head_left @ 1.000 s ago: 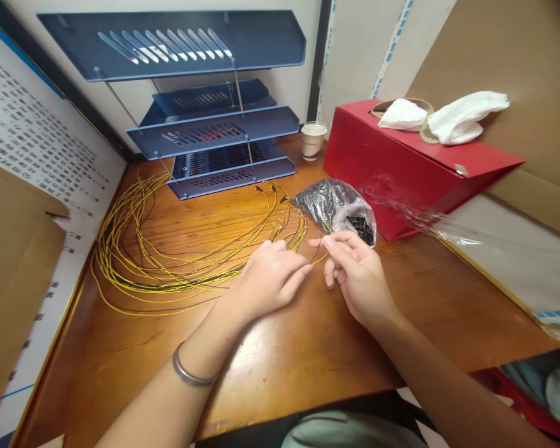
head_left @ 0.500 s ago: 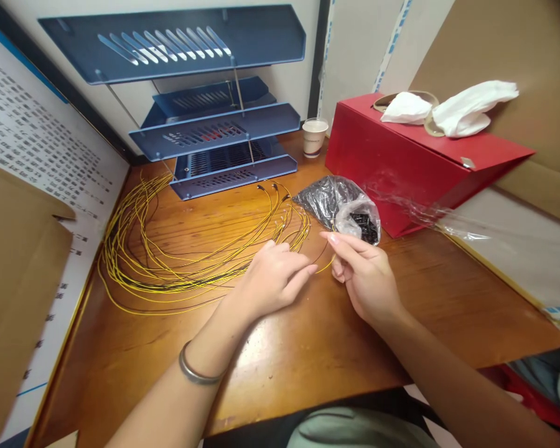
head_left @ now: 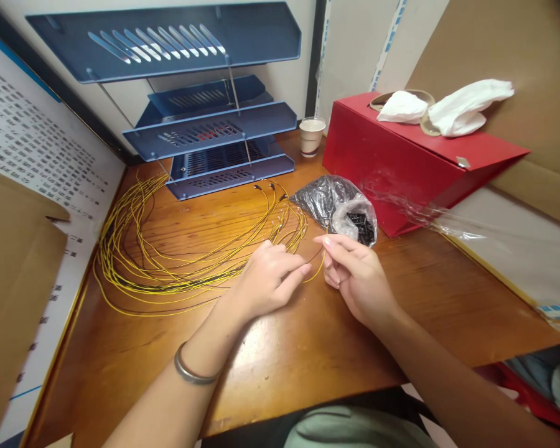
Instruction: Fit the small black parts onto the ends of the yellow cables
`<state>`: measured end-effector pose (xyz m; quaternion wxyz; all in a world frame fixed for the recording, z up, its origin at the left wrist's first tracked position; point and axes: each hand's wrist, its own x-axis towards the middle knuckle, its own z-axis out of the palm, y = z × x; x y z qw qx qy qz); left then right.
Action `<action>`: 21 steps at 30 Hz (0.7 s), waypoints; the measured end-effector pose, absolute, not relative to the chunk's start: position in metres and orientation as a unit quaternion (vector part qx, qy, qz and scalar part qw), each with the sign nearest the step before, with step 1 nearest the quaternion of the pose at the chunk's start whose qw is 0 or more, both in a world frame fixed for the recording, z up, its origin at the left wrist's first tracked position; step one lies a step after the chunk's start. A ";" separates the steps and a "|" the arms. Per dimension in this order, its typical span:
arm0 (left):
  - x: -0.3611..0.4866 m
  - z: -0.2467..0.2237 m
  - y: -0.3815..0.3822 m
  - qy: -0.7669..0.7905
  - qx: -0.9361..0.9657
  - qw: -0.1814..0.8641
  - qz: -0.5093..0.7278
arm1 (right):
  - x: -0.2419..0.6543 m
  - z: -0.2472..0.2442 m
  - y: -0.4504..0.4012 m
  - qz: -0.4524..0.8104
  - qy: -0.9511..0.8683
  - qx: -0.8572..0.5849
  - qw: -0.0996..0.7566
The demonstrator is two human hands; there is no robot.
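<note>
My right hand (head_left: 361,274) pinches a thin yellow wire (head_left: 316,271) between thumb and forefinger. A small pale tip stands up just above that pinch. My left hand (head_left: 273,274) is closed, palm down, on the yellow and dark wires; its fingertips are mostly hidden. Slack yellow and dark wire spans the short gap between both hands. Leftward, a large loose coil of yellow and dark wires (head_left: 116,274) lies on the table. Several of its ends carry small black pieces (head_left: 271,186). Beyond my right hand sits an open plastic bag (head_left: 324,193) of small black parts.
A blue tiered file rack (head_left: 210,127) stands at the back of the wooden table (head_left: 280,373). Beside it is a paper cup (head_left: 312,137). To the right is a red box (head_left: 373,146) with tape rolls and white tissue (head_left: 466,109) on top. Cardboard (head_left: 18,292) borders the left.
The view has shifted slightly. My right hand has moved a little left and turned slightly, so the wire's tip shows more plainly above the pinch. My left hand keeps nearly the same pose.
</note>
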<state>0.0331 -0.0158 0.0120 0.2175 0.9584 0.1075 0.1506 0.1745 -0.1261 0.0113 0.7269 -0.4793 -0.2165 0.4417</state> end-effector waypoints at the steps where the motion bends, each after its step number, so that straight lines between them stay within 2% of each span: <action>1: 0.033 0.012 -0.016 0.107 0.957 0.223 0.151 | 0.174 0.011 -0.126 0.438 -0.222 -0.481 0.726; 7: 0.034 0.013 -0.019 0.107 0.946 0.254 0.171 | 0.172 0.010 -0.126 0.418 -0.234 -0.505 0.718; 21: 0.037 0.013 -0.022 0.123 0.955 0.222 0.154 | 0.172 0.009 -0.128 0.385 -0.294 -0.563 0.670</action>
